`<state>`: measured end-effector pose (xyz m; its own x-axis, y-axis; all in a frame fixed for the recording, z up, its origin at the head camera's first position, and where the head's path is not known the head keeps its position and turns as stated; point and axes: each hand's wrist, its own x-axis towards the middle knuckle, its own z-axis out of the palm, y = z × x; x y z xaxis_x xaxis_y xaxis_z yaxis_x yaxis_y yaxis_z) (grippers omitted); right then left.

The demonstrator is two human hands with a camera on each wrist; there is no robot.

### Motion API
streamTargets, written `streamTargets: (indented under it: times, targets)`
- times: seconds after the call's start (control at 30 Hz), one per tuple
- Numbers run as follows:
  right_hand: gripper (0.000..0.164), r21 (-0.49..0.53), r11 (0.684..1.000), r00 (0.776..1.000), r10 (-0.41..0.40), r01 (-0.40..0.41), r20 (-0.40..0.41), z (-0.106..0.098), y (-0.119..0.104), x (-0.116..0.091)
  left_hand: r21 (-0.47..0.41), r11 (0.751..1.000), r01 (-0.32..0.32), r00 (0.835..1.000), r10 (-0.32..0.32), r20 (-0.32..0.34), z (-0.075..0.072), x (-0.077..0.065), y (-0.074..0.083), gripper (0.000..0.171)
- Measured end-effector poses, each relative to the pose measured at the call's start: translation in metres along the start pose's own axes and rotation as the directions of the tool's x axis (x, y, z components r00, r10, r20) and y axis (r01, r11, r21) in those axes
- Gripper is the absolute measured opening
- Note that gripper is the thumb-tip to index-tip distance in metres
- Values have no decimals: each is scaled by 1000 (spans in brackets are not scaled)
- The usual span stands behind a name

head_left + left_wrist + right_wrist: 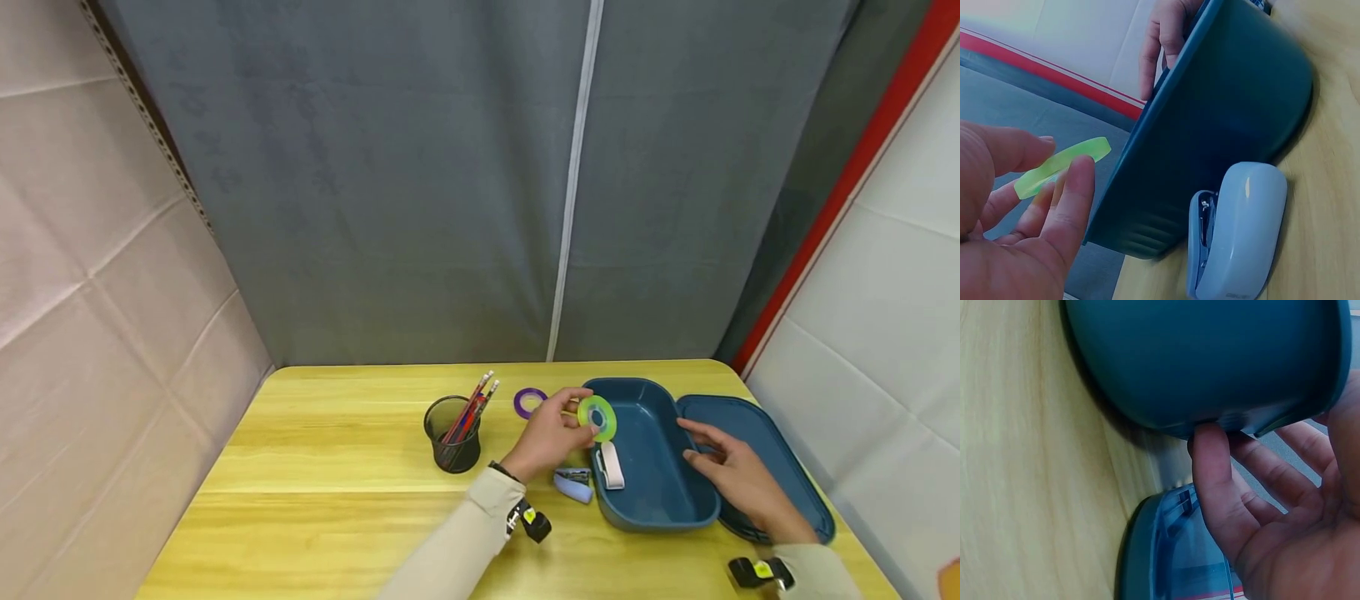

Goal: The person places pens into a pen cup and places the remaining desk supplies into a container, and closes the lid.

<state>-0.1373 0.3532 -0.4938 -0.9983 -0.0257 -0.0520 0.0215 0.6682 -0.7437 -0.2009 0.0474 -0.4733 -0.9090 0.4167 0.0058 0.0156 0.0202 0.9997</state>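
My left hand (549, 435) pinches a yellow-green tape roll (610, 417) between thumb and fingers, by the left rim of a dark blue plastic box (651, 492). The left wrist view shows that roll (1063, 161) edge-on, beside the box wall (1229, 94). My right hand (738, 479) touches the box's right side with fingers extended; its thumb (1213, 462) presses the outer wall. Inside the box, along its left wall, lies a small white stapler-like object (611, 467). A light blue stapler (1244, 231) sits on the table just outside.
A purple tape roll (519, 403) lies behind my left hand. Left of it stands a black mesh cup (456, 458) holding pencils (474, 408). The blue lid (780, 450) lies right of the box, partly under my right hand. A grey curtain (420, 183) hangs behind the wooden table (330, 467).
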Motion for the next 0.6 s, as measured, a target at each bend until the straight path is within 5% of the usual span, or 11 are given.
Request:
streamTargets:
  times: [0.6]
  targets:
    - [59, -12, 1000, 1000, 12, -12, -10, 2, 3, 1, 31, 999, 10, 1000, -9, -10, 5, 10, -5, 60]
